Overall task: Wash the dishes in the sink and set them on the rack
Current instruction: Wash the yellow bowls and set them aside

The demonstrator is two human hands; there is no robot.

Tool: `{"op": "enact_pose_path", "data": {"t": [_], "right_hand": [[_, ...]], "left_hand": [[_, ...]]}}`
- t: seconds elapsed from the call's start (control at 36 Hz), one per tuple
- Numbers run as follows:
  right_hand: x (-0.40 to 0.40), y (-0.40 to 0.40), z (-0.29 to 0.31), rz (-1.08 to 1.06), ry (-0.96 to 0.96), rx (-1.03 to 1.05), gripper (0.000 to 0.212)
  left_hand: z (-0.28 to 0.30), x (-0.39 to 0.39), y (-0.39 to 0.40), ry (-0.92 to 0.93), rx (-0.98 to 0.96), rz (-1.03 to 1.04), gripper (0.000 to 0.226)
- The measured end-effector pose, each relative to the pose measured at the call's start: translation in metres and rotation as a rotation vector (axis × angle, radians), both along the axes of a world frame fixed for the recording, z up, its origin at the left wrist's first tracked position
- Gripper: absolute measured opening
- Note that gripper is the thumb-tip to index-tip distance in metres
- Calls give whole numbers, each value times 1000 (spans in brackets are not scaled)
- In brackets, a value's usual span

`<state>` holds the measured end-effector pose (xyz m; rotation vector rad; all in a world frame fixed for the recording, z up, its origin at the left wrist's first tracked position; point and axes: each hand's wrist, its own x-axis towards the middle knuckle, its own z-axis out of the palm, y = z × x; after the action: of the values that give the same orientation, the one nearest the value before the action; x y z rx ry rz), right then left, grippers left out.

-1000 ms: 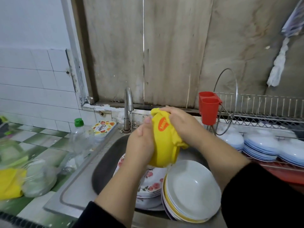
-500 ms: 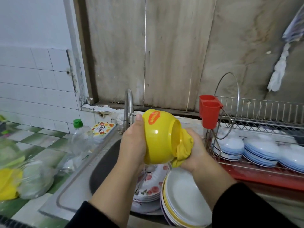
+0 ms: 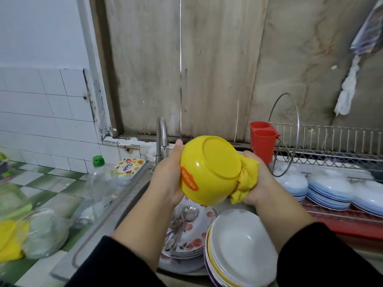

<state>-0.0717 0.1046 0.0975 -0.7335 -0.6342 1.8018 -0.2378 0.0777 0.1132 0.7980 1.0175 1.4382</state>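
Above the sink (image 3: 128, 195) I hold a yellow plastic bowl (image 3: 209, 168) with an orange label, its base turned toward me. My left hand (image 3: 167, 179) grips its left side. My right hand (image 3: 259, 183) clutches a bunched yellow cloth (image 3: 245, 181) pressed against the bowl's right edge. Below, the sink holds flowered plates (image 3: 190, 239) with spoons (image 3: 182, 214) on top and a leaning stack of white bowls (image 3: 242, 249). The wire dish rack (image 3: 331, 148) stands to the right, with blue-rimmed plates (image 3: 329, 187) stacked on its lower shelf.
A steel tap (image 3: 161, 139) rises behind the bowl. A red cutlery holder (image 3: 262, 141) hangs on the rack's left end. On the left counter are a clear bottle with a green cap (image 3: 99, 179), a round patterned tub (image 3: 129, 167) and plastic bags (image 3: 41, 230).
The bowl has turned in my hands from side-on to base toward me. My right hand with the cloth has come off the bowl's outside to its right rim.
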Motion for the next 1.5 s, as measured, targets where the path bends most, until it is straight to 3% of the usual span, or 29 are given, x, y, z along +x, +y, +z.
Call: {"op": "enact_pose_path", "data": {"t": [0.06,0.14,0.19,0.25,0.31,0.39,0.44,0.56,0.58,0.67,0.75,0.81,0.83,0.94,1.06,1.14,1.22,1.31,1.39,1.5], "right_hand": [[-14,-4,-7,16,29,-64,23],[-31,-8,-27,14,172,-183,49],[-33,-12,-31,-3,199,-214,51],[-23,-10,-28,-21,162,-176,48],[-8,-5,-19,-7,114,-83,37],[-3,-7,-6,29,45,-34,24],[-14,-10,-8,-7,75,-74,32],[-39,-24,-25,-12,205,-140,57],[-38,-25,-27,-36,196,-158,53],[-20,-23,-22,-79,151,-137,45],[-14,-22,-9,-60,37,-69,38],[-18,-18,-9,-105,62,-93,65],[-20,-19,-9,-96,111,-111,68],[-37,-34,-7,-129,195,-157,45],[-41,-45,-3,-233,181,-198,43],[-41,-44,-2,-318,97,-137,36],[-45,-45,-3,-408,-85,-42,37],[-55,-45,-6,-605,-441,132,33],[-58,-54,-4,-721,-870,394,48],[-57,-59,-6,-598,-1239,600,45]], "left_hand": [[0,11,-1,37,62,184,31],[-14,32,-15,275,259,400,27],[-25,39,-25,326,323,360,19],[-26,32,-26,156,274,117,22],[-18,18,-17,-103,159,-108,45],[-2,8,-6,-185,109,-73,44],[1,16,-7,-88,187,75,32],[-20,33,-27,339,352,255,36],[-26,34,-30,306,344,189,31],[-22,24,-28,-42,197,-134,32],[-7,12,-18,-201,154,-154,27],[-3,14,-19,-137,227,-119,21],[-3,18,-21,-59,281,-112,20],[-27,28,-31,317,426,-115,11],[-43,26,-32,421,421,-272,20],[-43,27,-33,387,366,-430,22],[-36,31,-34,260,241,-553,43],[-29,30,-36,119,197,-620,56],[-26,27,-43,-71,163,-632,60],[-27,23,-47,-273,63,-552,69]]}}
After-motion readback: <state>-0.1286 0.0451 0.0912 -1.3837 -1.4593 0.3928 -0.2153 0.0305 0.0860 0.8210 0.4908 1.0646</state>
